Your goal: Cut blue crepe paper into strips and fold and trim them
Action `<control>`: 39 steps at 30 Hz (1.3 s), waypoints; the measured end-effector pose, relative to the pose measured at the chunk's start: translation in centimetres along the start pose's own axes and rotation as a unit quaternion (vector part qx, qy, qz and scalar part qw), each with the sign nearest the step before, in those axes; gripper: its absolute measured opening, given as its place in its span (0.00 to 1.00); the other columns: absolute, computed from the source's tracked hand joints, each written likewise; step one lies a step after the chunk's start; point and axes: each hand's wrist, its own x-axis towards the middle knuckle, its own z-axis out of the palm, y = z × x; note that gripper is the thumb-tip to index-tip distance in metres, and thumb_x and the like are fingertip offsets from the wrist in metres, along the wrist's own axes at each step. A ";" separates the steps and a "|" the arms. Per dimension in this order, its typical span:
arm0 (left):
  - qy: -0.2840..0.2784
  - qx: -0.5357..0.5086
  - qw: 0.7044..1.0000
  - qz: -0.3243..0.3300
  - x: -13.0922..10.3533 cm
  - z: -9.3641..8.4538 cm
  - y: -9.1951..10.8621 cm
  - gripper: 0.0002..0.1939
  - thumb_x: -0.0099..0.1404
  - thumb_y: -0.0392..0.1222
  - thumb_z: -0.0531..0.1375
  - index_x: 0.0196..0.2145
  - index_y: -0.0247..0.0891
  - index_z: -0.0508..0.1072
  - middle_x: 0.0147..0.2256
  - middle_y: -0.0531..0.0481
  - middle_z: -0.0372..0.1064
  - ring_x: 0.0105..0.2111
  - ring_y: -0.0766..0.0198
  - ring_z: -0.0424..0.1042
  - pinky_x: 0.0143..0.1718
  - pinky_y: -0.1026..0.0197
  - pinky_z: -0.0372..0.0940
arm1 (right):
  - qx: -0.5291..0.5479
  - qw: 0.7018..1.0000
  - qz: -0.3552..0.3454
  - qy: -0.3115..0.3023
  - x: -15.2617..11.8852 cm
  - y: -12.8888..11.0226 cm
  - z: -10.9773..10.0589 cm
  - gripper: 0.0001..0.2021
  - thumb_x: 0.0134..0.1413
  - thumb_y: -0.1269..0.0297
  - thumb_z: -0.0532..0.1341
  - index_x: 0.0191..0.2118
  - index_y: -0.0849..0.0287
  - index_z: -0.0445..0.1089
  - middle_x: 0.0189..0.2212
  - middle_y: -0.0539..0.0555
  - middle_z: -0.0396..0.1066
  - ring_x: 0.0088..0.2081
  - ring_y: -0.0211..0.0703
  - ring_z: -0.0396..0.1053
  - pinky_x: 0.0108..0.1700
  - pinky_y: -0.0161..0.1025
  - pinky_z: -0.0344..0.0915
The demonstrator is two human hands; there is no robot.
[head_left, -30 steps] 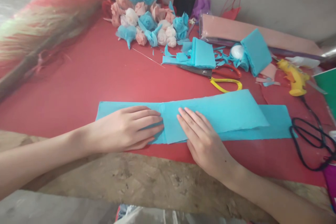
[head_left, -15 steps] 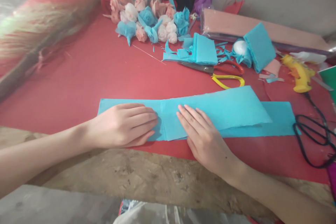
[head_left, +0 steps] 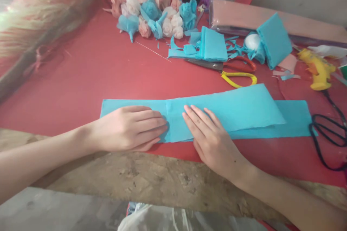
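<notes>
A long strip of blue crepe paper (head_left: 244,110) lies across the red table, partly unfolded over itself, with its upper layer slanting up at the right. My left hand (head_left: 132,128) rests flat on the strip's left part, fingers stretched out and pointing right, close to a crease. On the upper layer, just right of that crease, my right hand (head_left: 208,133) lies with its fingers extended and slightly spread. Both hands press on the paper without gripping it. Scissors (head_left: 225,68) with red and yellow handles lie behind the strip.
Paper roses (head_left: 151,11) in blue, pink and white are heaped at the back. Folded blue paper squares (head_left: 214,45) and scraps lie near the scissors. A yellow glue gun (head_left: 317,68) with a black cord (head_left: 325,137) is at right. A pink paper pack (head_left: 257,18) lies behind.
My left hand has slid slightly right toward the crease. My right hand stays on the upper layer. The whole view has shifted a little.
</notes>
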 end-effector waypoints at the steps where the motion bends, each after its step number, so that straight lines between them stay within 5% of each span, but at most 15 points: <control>1: 0.002 0.002 1.000 0.002 0.0 0.0 0.0 0.09 0.66 0.36 0.55 0.41 0.31 0.71 0.39 0.46 0.77 0.37 0.60 0.76 0.38 0.57 0.72 | 0.001 1.000 -0.002 0.000 0.0 0.0 0.0 0.23 0.58 0.78 0.46 0.59 0.78 0.58 0.61 0.67 0.56 0.62 0.56 0.54 0.59 0.57 0.58; 13: -0.013 -0.019 1.000 -0.004 -0.3 0.0 0.1 0.10 0.64 0.36 0.57 0.42 0.30 0.71 0.39 0.44 0.76 0.37 0.58 0.75 0.38 0.56 0.72 | 0.011 1.000 -0.009 0.026 0.1 -0.1 -0.1 0.27 0.62 0.59 0.50 0.57 0.78 0.60 0.59 0.69 0.58 0.60 0.58 0.57 0.57 0.56 0.59; 39: -0.006 -0.016 1.000 -0.001 0.0 -0.1 0.0 0.09 0.64 0.36 0.57 0.41 0.29 0.71 0.38 0.45 0.76 0.37 0.58 0.74 0.37 0.56 0.72 | -0.003 1.000 -0.005 0.023 0.2 -0.2 -0.1 0.26 0.63 0.59 0.48 0.57 0.77 0.61 0.59 0.67 0.59 0.59 0.57 0.58 0.55 0.54 0.59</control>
